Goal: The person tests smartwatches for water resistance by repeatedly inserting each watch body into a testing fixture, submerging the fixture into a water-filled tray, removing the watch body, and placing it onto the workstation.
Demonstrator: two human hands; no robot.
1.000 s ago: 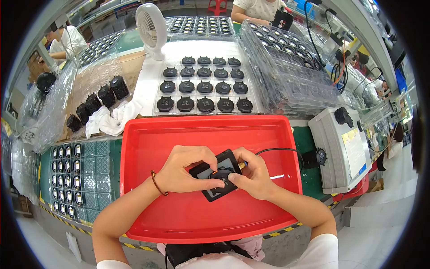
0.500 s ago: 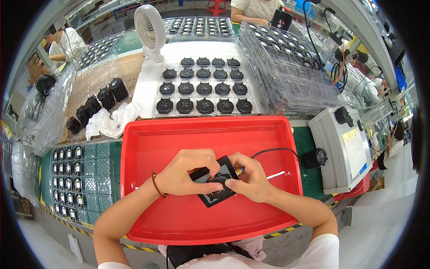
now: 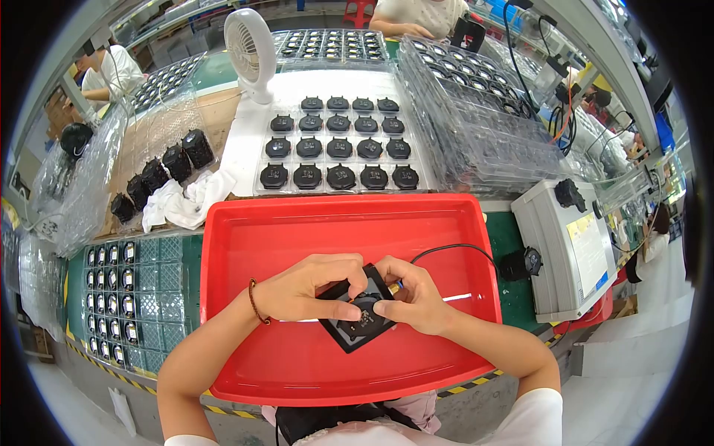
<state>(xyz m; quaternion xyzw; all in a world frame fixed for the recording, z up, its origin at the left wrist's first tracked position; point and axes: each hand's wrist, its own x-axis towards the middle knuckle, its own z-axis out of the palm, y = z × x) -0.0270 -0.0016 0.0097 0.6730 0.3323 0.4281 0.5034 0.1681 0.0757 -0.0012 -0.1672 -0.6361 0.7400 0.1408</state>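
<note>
Over the red tray [image 3: 253, 357], my two hands meet at a black square frame [image 3: 347, 346] with a grey face, tilted like a diamond. A round black plastic housing [image 3: 366, 318] with pale markings lies against that face. My left hand [image 3: 316, 286] is closed, its thumb and bent fingers pinching at the housing's upper left edge. My right hand [image 3: 416, 301] grips the frame's right side, thumb pressed on the housing. Fingers hide part of both pieces. Beside my right fingers a bit of a brass-coloured fitting shows, and a black cable [image 3: 461, 247] runs off to the right.
Clear trays of round black housings [image 3: 339, 148] lie ahead, with stacked trays [image 3: 491, 141] at right. A white fan [image 3: 250, 56], white cloth [image 3: 190, 199] and housing stacks [image 3: 176, 162] stand left of them. A grey-white machine [image 3: 565, 249] is at right. Another person [image 3: 420, 18] sits opposite.
The frame and housing have tilted and shifted slightly in my hands, showing more of the housing's marked face. My left hand moved a little left. The person opposite moved slightly left.
</note>
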